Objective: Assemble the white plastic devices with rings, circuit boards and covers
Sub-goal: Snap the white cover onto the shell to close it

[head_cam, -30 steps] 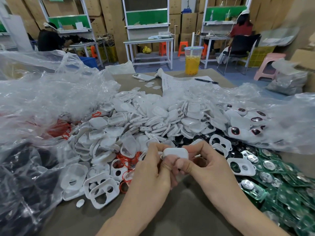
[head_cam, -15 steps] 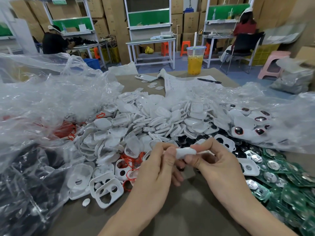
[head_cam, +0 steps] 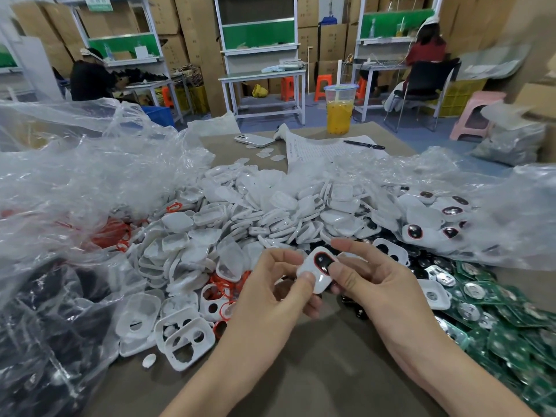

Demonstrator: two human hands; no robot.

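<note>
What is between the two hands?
In the head view, a white device with a red-ringed dark window sits between them; left hand and right hand both pinch it.

Both forearms run off the bottom edge. The right hand (head_cam: 370, 281) covers part of the device (head_cam: 319, 266). Green boards (head_cam: 511, 326) are cut off at the right edge. Print on the paper (head_cam: 319, 149) is too small to read. The left bag (head_cam: 45, 311) blurs its dark contents.
</note>
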